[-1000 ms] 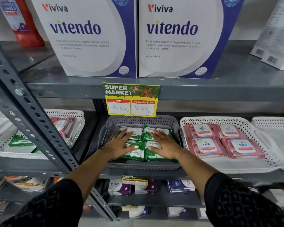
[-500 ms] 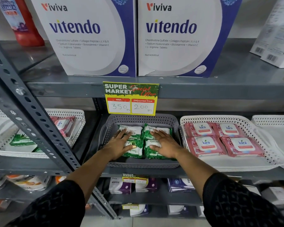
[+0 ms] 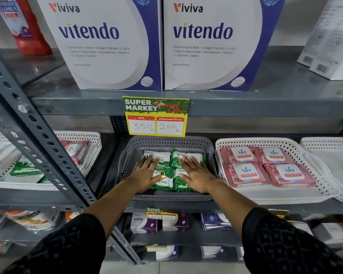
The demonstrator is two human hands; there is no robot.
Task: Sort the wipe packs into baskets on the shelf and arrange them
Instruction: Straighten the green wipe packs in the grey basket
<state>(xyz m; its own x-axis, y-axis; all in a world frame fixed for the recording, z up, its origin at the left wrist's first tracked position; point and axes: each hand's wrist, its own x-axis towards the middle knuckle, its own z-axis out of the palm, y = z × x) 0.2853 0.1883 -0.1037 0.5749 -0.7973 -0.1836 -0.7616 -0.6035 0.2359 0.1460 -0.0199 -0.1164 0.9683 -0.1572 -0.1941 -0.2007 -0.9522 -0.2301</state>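
Several green wipe packs lie flat in a block inside the grey basket on the middle shelf. My left hand rests flat on the left packs, fingers spread. My right hand lies flat on the right packs in the same way. Neither hand grips a pack. To the right, a white basket holds several pink wipe packs laid in neat rows. To the left, behind the slanted steel post, another white basket holds mixed green packs and pink packs.
A yellow price tag hangs from the upper shelf edge just above the grey basket. Two large white-and-blue boxes stand on the upper shelf. A grey perforated post slants across the left. A further white basket sits far right.
Both hands have slid slightly towards the back of the grey basket while pressing on the green packs, which now sit a little further back. The pink packs have not moved.
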